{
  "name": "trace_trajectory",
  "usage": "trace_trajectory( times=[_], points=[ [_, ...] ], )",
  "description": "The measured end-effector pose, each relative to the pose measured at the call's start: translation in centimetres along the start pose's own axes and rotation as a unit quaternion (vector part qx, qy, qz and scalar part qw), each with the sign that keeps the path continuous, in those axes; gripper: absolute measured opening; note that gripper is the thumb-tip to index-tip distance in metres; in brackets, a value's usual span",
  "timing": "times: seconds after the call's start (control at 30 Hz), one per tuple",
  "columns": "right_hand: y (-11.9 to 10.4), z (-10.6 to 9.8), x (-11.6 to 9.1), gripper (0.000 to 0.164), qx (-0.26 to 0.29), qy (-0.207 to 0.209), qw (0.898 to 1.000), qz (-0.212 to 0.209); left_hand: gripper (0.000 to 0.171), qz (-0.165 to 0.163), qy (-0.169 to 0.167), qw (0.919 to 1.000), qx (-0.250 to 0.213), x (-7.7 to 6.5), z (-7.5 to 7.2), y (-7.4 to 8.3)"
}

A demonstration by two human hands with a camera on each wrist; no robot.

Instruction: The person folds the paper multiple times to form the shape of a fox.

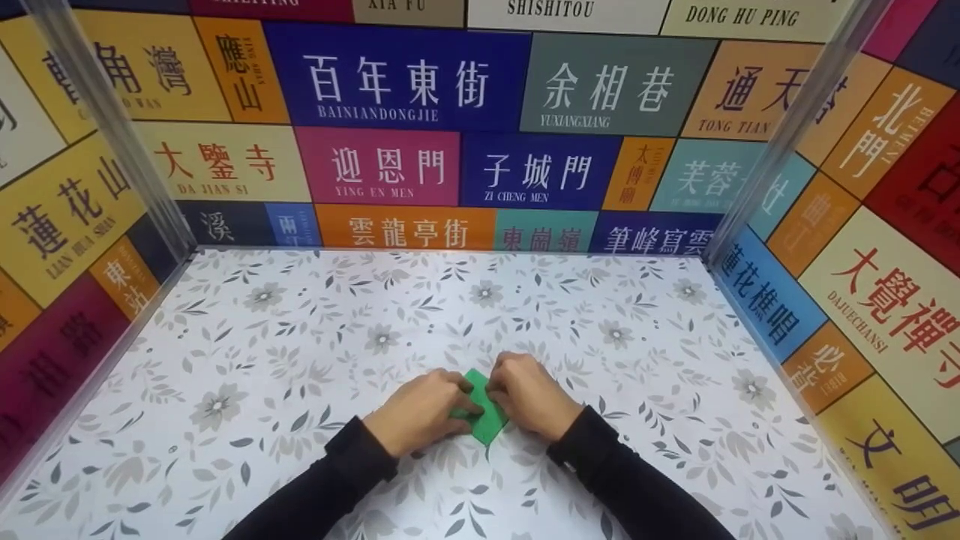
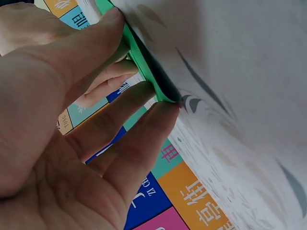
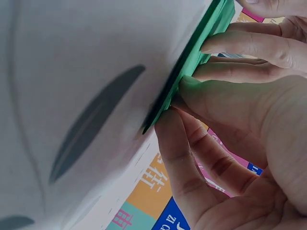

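A small piece of folded green paper (image 1: 487,421) lies on the patterned tabletop between both hands, diamond-shaped from above with one corner toward the person. The left hand (image 1: 424,409) holds its left side; in the left wrist view the thumb is on the green paper (image 2: 139,57) and two fingertips are at its curled-up edge. On the right side, the right hand (image 1: 531,394) pinches the edge between thumb and forefinger. From the right wrist, the green paper (image 3: 194,57) appears as a thin layered strip close over the table, with the left hand's fingers (image 3: 249,43) beyond it.
The tabletop (image 1: 300,330) is white with grey flowers and leaves. Panels of colourful sign blocks (image 1: 397,82) with Chinese characters stand at the back and both sides. Clear strips (image 1: 120,135) run up the back corners. Black sleeves (image 1: 322,480) cover both forearms.
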State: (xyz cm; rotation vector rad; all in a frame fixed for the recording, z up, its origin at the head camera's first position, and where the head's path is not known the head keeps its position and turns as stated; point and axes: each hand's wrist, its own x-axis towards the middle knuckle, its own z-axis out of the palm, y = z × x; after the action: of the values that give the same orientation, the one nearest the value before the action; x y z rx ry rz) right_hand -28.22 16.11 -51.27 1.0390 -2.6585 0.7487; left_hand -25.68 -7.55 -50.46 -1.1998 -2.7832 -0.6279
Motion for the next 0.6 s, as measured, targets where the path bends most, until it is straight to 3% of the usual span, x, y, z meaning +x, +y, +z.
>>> trace_trajectory(
  times=[0.37, 0.6],
  points=[
    [0.0, -0.4, 0.4, 0.012, 0.004, -0.016, 1.0, 0.008, 0.027, 0.013, 0.0, 0.9999, 0.009, -0.6, 0.3, -0.4],
    [0.3, -0.2, 1.6, 0.01, 0.034, -0.03, 0.998, 0.051, 0.027, 0.006, -0.002, 0.9999, 0.014, -0.6, 0.6, -0.3]
  ],
)
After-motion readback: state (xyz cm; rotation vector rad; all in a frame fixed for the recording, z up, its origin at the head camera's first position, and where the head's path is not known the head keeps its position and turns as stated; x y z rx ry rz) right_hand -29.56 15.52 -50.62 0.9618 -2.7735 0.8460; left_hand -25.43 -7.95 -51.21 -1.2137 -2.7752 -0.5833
